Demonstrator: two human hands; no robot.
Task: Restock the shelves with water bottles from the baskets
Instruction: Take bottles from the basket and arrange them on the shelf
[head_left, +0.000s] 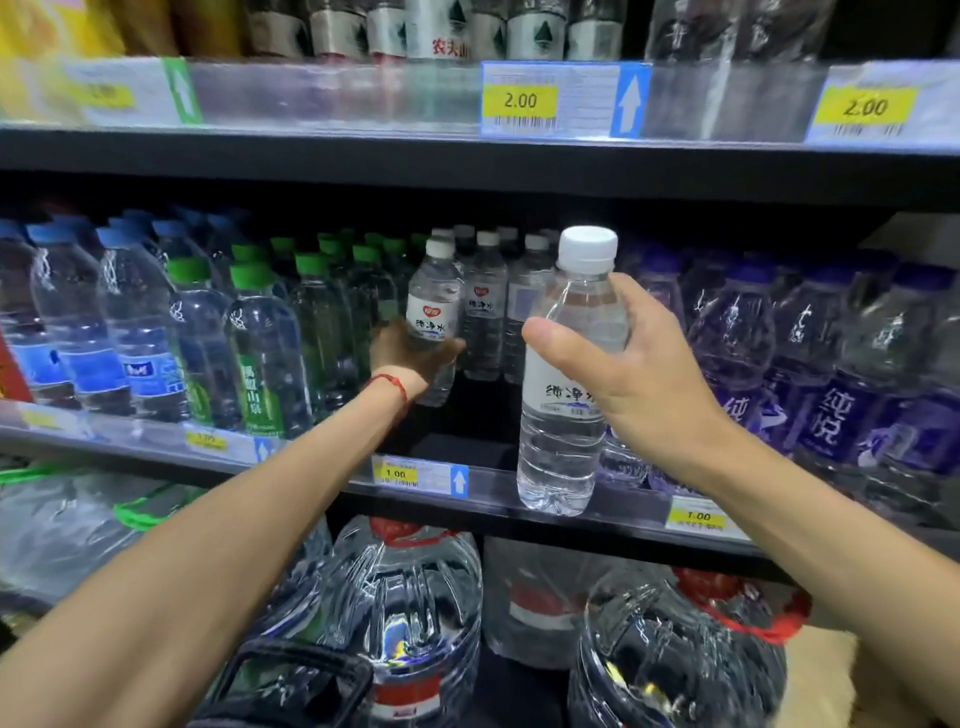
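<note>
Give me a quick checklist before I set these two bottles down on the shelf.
1. Left hand grip on the far white-capped bottle: ok, fingers curled round it.
2. Right hand grip on the near white-capped bottle: ok.
3. Both bottles upright: ok.
4. Bare spot on the middle shelf in front of the white-capped row: ok.
5. Far bottle's label matches that row: ok.
6. Caps sealed tight: cannot tell.

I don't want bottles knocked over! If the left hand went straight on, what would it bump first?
Probably the standing clear plastic white-capped water bottles just beyond the left hand and its small clear bottle; depth is unclear.
</note>
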